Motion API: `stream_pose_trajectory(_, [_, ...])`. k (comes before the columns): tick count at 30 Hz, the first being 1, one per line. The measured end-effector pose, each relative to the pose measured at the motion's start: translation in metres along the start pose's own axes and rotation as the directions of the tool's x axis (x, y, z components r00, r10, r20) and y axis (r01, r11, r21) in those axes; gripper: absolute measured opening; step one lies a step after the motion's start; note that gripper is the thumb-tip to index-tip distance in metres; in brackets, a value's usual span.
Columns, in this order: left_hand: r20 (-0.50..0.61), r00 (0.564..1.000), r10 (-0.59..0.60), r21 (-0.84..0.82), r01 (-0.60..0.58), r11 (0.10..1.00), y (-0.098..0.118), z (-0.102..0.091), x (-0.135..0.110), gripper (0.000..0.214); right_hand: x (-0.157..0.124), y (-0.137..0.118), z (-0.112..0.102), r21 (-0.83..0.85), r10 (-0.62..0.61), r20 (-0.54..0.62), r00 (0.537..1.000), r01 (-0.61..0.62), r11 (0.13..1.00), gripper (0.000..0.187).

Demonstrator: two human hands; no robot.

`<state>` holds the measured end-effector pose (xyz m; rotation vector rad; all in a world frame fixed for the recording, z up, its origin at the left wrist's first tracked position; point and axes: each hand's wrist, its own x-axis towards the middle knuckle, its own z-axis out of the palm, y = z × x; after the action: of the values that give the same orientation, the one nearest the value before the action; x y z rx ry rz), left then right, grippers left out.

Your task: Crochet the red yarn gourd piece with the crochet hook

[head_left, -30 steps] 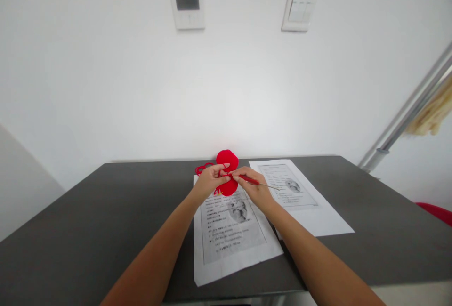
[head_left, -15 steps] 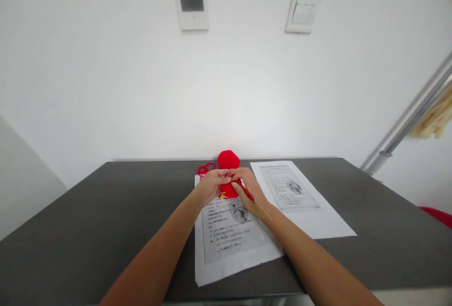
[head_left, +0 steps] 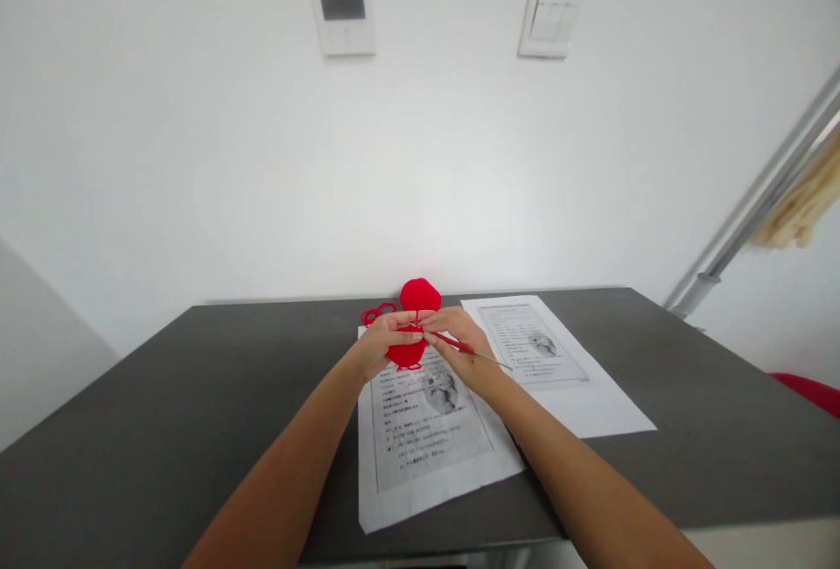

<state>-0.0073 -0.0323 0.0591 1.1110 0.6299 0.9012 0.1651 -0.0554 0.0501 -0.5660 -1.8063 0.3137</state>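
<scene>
Paper [head_left: 433, 481] lies under left fingers [head_left: 402, 319] pinching red fabric [head_left: 407, 354], right fingers [head_left: 449, 321] a hook [head_left: 454, 343], yarn ball [head_left: 420, 294] behind.

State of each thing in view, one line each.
Left hand: pinching red piece
Right hand: gripping hook
Red piece: partly hidden by fingers
Hook: slanted
Yarn ball: wound
Loose yarn: looped
Left sheet: print up
Right sheet: print up
Screen: dark
Switches: on/off unclear

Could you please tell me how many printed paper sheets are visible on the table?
2. The nearer sheet lies with its far end beneath the left hand and right hand; the farther sheet lies to its right. Any sheet underneath would be hidden.
</scene>
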Motion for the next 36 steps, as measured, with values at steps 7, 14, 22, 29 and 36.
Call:
stream_pose_trajectory(7, [-0.041,0.999,0.005,-0.080,-0.009,0.997,0.008,-0.009,-0.004,0.046,-0.003,-0.005,0.001,0.167,0.194,-0.053,0.980,-0.183,0.969,0.010])
stream_pose_trajectory(14, [-0.005,1.000,0.030,-0.110,-0.030,0.994,0.011,-0.010,-0.006,0.041,0.000,-0.010,0.000,0.322,0.400,-0.034,0.916,-0.369,0.872,0.010])
stream_pose_trajectory(22, [0.069,0.998,0.002,-0.076,0.003,0.997,0.009,-0.016,-0.004,0.043,0.002,-0.011,-0.008,0.349,0.406,-0.002,0.914,-0.380,0.857,0.013])
stream_pose_trajectory(29, [0.085,0.996,-0.012,-0.078,0.018,0.997,0.011,-0.016,-0.006,0.040,0.002,-0.011,-0.005,0.397,0.425,0.001,0.905,-0.390,0.831,0.010])
stream_pose_trajectory(36, [0.076,0.997,-0.020,-0.070,0.025,0.997,0.012,-0.017,-0.007,0.037,0.003,-0.006,-0.012,0.430,0.390,0.091,0.916,-0.389,0.815,0.009])
